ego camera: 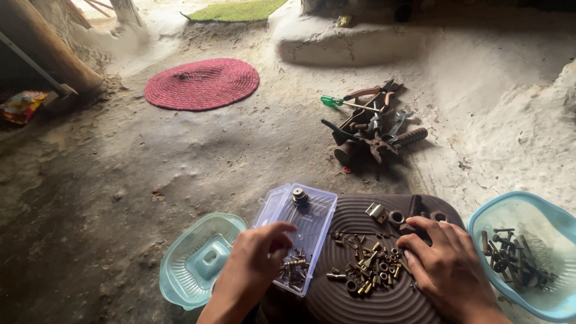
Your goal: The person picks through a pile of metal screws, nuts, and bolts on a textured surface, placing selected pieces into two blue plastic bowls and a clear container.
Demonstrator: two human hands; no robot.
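Clear plastic box [303,225] left of the ribbed brown tray [366,303]: left hand [255,264] pinched narrow above its screws, should release low inside; right hand [444,264] flat, fingers spread, empty on the brass bits [372,270], should pick singly.

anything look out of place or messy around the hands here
Nothing spilled or broken. The small brass screws and nuts lie loose on the ribbed brown mat by the right hand, and the tool pile sits heaped on the dirt floor.
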